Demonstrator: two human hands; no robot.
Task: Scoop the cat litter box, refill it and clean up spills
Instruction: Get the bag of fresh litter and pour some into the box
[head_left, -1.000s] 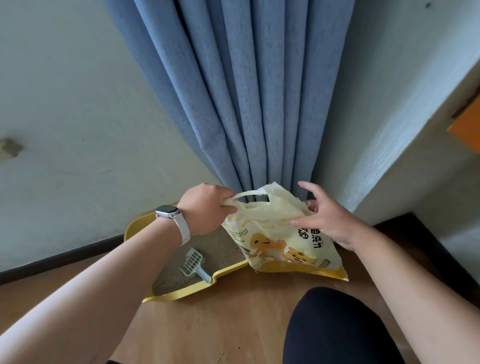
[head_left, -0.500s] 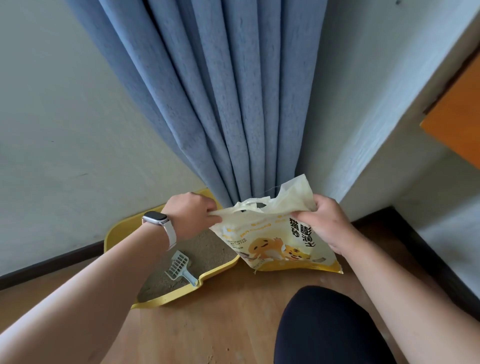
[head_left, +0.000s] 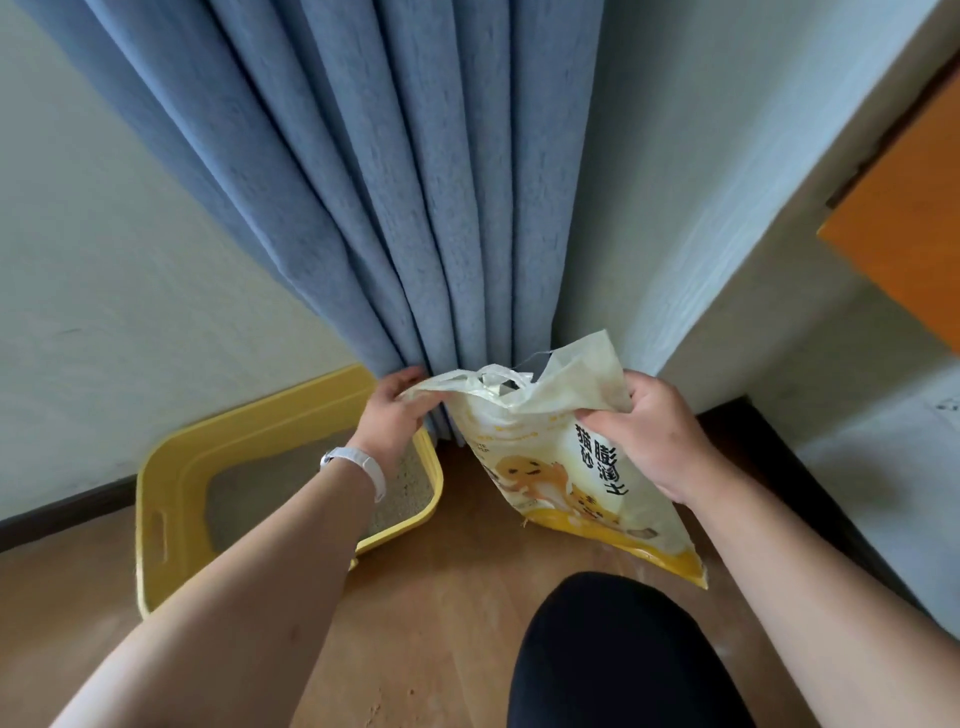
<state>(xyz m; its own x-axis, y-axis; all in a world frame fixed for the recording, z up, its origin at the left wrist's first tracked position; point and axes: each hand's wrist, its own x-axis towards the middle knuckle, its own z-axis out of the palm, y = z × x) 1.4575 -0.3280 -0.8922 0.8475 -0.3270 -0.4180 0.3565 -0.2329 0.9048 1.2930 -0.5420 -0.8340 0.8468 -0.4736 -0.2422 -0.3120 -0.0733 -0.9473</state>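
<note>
The litter bag (head_left: 566, 467) stood on the wooden floor (head_left: 441, 597) in the corner at the foot of the curtain (head_left: 415, 208), just beside the right-hand rim of the yellow litter box (head_left: 176, 467), probably so a pour would be short. The left hand (head_left: 392, 410) pinched the left edge of the bag's top, while the right hand (head_left: 644, 431) gripped the right flap with curled fingers. Pulling opposite ways like this looked meant to spread the mouth open before refilling.

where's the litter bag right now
Head view, right of centre: the bag is right of the litter box, below the curtain, left hand and right hand gripping its top.
</note>
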